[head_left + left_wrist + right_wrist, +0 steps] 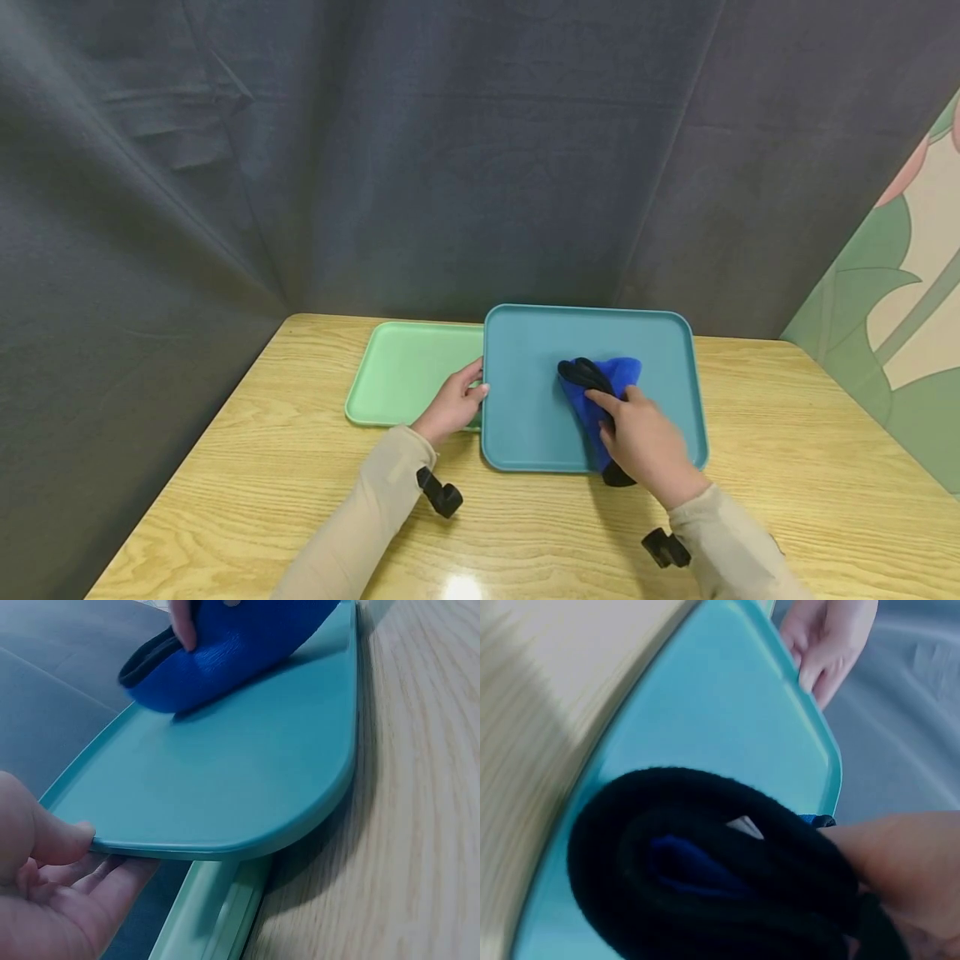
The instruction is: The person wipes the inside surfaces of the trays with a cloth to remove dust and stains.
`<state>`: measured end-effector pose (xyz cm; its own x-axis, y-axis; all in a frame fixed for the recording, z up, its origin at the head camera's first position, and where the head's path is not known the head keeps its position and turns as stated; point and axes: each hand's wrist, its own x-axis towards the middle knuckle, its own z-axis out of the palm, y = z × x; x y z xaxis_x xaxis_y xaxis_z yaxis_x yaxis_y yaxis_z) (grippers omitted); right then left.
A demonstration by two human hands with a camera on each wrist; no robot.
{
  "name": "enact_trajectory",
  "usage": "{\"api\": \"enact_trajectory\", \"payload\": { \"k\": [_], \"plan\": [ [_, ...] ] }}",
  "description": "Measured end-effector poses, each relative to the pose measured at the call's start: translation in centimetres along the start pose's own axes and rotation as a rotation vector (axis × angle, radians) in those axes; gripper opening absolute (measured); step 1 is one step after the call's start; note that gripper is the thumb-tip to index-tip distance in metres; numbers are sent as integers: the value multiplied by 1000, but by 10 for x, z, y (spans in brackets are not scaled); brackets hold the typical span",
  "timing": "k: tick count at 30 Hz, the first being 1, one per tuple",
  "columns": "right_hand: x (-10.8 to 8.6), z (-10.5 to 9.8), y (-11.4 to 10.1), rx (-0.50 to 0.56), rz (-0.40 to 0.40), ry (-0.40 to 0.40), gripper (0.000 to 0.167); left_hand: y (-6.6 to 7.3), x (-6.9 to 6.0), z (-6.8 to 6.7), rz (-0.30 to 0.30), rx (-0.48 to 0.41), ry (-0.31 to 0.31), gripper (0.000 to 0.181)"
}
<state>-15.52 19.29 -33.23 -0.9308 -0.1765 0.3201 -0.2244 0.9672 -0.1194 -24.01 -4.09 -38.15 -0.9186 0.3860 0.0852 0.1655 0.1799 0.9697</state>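
A teal tray (525, 392) lies with its left end raised over a light green tray (412, 367). My left hand (454, 402) pinches the teal tray's left edge, thumb on top and fingers beneath, as the left wrist view shows. My right hand (647, 437) grips a folded piece of blue fabric with black edging (622, 372) above the teal tray's right half. In the right wrist view its thick black rolled end (667, 796) faces the camera, with blue inside and a small white tag. The exact kind of fabric item cannot be told.
Both trays are on a light wooden table (247, 467). A dark grey cloth (465, 167) hangs behind and to the left. At the far right stands a wall with painted leaves (870, 317). Part of the green tray is hidden under the teal one.
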Motion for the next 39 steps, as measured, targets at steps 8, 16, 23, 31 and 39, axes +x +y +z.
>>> {"api": "enact_trajectory", "payload": {
  "k": [8,16,23,31,39],
  "plan": [
    [-7,-8,32,-55,41,13,39,1,0,0,-7,2,-1,52],
    [-13,-11,61,-72,89,5,38,0,0,0,-20,12,4,51],
    [-17,-13,74,-67,120,-40,39,0,0,-2,-48,12,3,52],
    [-16,-13,72,-66,123,-52,40,0,1,-4,-90,39,30,49],
    [-16,-10,59,-63,108,-35,40,2,2,-4,-96,36,35,49]
  ]
}}
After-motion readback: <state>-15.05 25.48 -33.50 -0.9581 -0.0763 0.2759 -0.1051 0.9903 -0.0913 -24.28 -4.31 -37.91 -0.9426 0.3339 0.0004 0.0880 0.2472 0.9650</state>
